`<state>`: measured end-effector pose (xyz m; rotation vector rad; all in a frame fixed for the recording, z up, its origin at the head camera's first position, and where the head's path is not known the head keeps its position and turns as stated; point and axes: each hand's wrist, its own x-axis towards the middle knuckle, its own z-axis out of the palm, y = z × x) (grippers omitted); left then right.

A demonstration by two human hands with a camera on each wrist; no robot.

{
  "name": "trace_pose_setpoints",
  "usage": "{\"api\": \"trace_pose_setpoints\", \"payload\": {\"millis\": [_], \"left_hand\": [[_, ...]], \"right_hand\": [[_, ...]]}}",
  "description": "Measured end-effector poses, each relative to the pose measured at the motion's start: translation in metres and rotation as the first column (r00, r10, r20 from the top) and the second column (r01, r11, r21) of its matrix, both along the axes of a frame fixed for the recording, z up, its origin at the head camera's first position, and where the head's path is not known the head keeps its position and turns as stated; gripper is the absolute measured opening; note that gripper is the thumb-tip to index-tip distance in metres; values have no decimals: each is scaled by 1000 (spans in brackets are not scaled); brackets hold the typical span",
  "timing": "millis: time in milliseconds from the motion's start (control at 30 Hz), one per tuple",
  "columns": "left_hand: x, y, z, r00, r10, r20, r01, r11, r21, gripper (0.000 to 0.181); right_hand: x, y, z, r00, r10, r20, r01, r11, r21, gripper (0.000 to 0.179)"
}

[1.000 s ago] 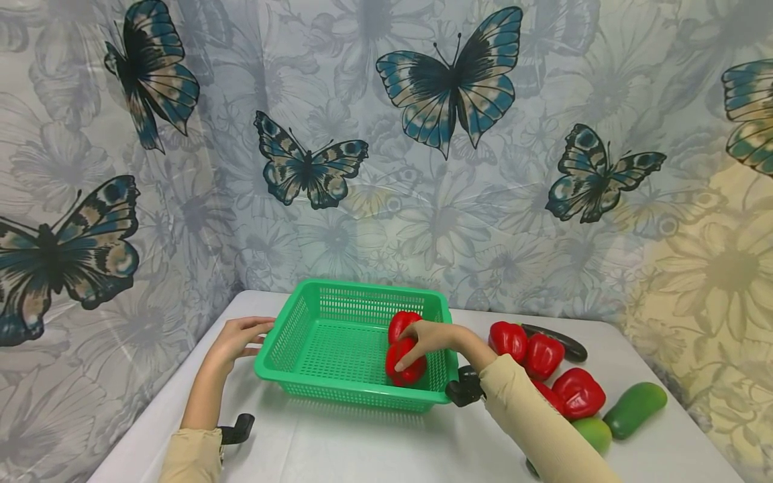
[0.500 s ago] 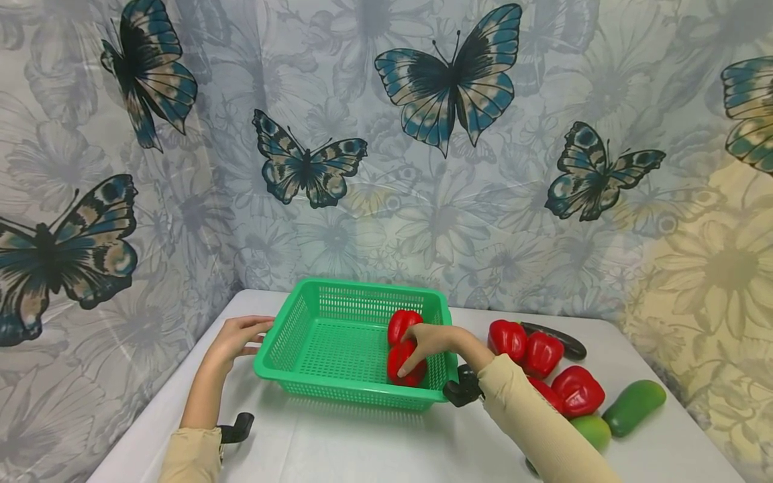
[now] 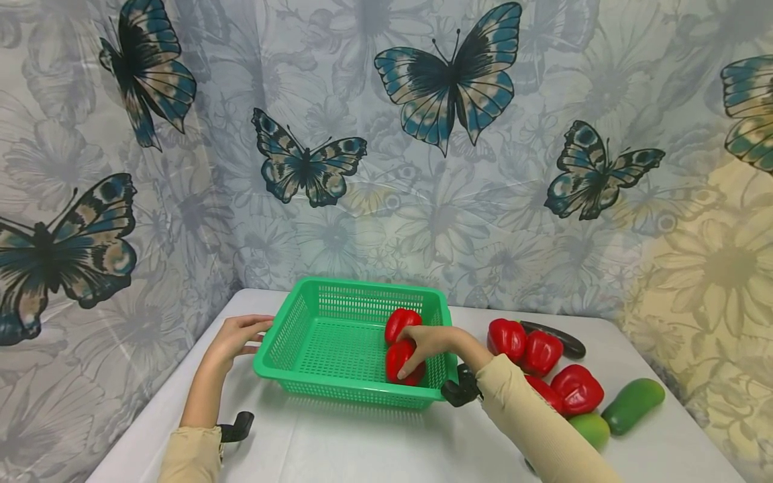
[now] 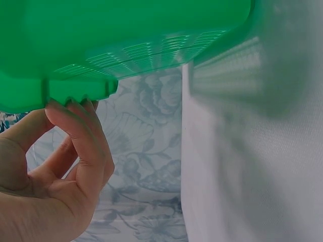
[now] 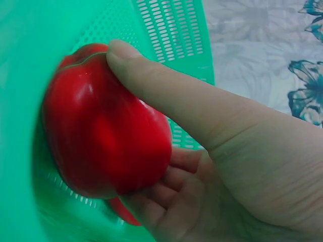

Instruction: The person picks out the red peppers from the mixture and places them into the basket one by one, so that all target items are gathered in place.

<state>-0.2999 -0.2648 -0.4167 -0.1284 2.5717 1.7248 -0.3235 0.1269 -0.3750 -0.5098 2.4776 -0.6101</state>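
Observation:
Inside the green plastic basket (image 3: 338, 382), my right hand (image 3: 431, 339) grips a red bell pepper (image 3: 395, 359) at the right end. The right wrist view shows the thumb over the top of this pepper (image 5: 101, 126) and the fingers around its side. A second red bell pepper (image 3: 401, 322) lies just behind it in the basket. At the basket's left end, my left hand (image 3: 235, 339) holds the rim. The left wrist view has the fingertips of that hand (image 4: 70, 171) bent up against the basket's rim (image 4: 75, 91); part of the thumb is hidden.
Right of the basket lie several more red bell peppers (image 3: 576, 389), a dark eggplant (image 3: 558, 339), a long green vegetable (image 3: 634, 406) and a rounded green fruit (image 3: 590, 429), partly behind the right sleeve. A white cloth covers the table (image 3: 338, 443). Butterfly-patterned fabric (image 3: 374, 248) hangs behind.
My right hand stays on the pepper, its thumb shifted slightly to the right on it. The left hand and the basket stay nearly in place.

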Motion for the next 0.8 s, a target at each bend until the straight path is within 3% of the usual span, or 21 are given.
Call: {"api": "trace_pose_setpoints", "payload": {"millis": [300,533,800], "left_hand": [[0,0,0,1000,9,1,-9,1000,0,50],[-1,0,-1,1000,2,0,-2,1000,7,50],[-1,-1,0,1000,3,4,-3,1000,10,50]], "right_hand": [[0,-1,-1,1000,3,-2,-3,1000,7,69],[2,-2,0,1000,15,-5,-14,996,88,78],[5,-4,4,1000,18,3,-19,993,117,78]]}}
